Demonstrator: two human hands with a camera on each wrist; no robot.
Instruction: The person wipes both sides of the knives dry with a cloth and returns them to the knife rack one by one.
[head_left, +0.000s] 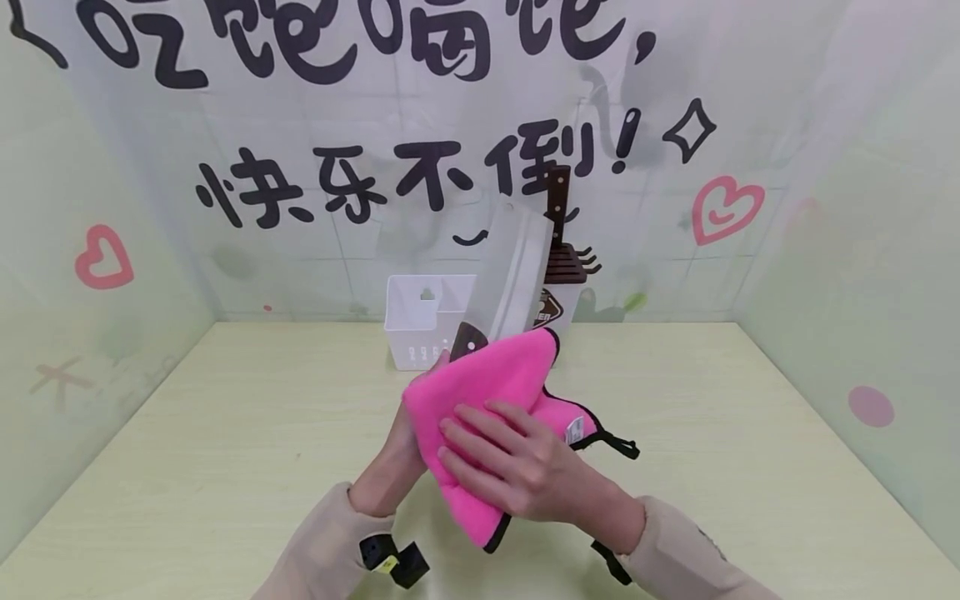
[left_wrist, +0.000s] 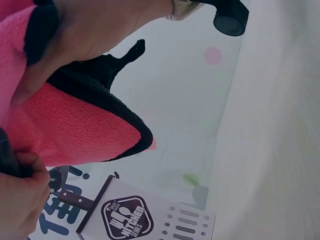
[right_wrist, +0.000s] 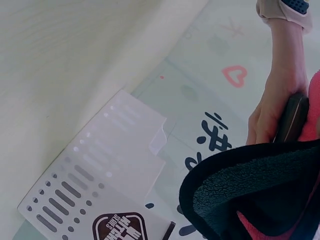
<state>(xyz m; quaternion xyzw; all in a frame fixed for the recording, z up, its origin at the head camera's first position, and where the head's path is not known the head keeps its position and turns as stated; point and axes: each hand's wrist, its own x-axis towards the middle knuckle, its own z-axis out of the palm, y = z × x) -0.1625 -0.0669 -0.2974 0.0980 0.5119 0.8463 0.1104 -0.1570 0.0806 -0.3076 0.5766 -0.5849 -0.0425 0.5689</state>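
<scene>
A cleaver (head_left: pixel 510 267) with a wide steel blade points upward and tilts to the right over the table. My left hand (head_left: pixel 405 429) grips its dark handle (right_wrist: pixel 292 117); in the head view a pink cloth (head_left: pixel 487 383) with black edging covers most of those fingers. My right hand (head_left: pixel 517 462) holds the cloth against the handle side, its fingers spread across the pink face. From the left wrist, the right hand's thumb (left_wrist: pixel 35 82) shows on the cloth. A black loop (head_left: pixel 618 443) hangs from the cloth's right corner.
Behind the cleaver stands a white slotted holder (head_left: pixel 423 337) on the pale table (head_left: pixel 225 417). A brown-handled knife (head_left: pixel 557 204) sticks up from the brown-topped block (head_left: pixel 566 265) beside it. Printed walls (head_left: pixel 300 250) enclose the table at the back and sides.
</scene>
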